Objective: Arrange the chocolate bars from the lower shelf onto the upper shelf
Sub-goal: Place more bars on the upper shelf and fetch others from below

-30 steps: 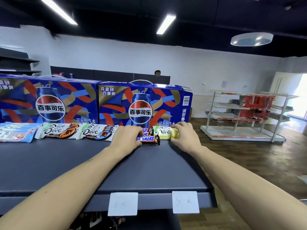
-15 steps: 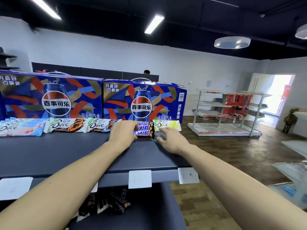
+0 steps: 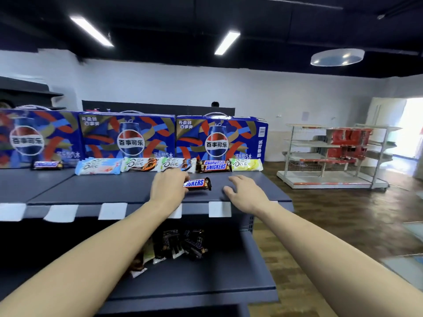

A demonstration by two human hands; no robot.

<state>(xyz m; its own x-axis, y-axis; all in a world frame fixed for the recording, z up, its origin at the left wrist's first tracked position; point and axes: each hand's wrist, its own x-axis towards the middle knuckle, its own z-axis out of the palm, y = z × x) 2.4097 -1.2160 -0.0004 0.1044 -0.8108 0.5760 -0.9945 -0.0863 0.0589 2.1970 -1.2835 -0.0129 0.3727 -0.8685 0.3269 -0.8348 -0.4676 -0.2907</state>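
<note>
My left hand grips one end of a brown Snickers bar just above the dark upper shelf. Behind it a row of bars lies against the boxes: Dove bars, stacked Snickers bars and a yellow-green Dove bar. My right hand hovers over the shelf's front right part, fingers spread, holding nothing. On the lower shelf lie several more chocolate bars, partly hidden by my left forearm.
Blue Pepsi gift boxes stand along the back of the upper shelf. A lone dark bar lies at the far left. White price tags hang on the shelf edge. A white wire rack stands on the wooden floor at right.
My left hand has pulled back from the row with one Snickers bar in its grip. My right hand has drawn back toward the shelf's front edge. The camera has tilted down and the lower shelf shows.
</note>
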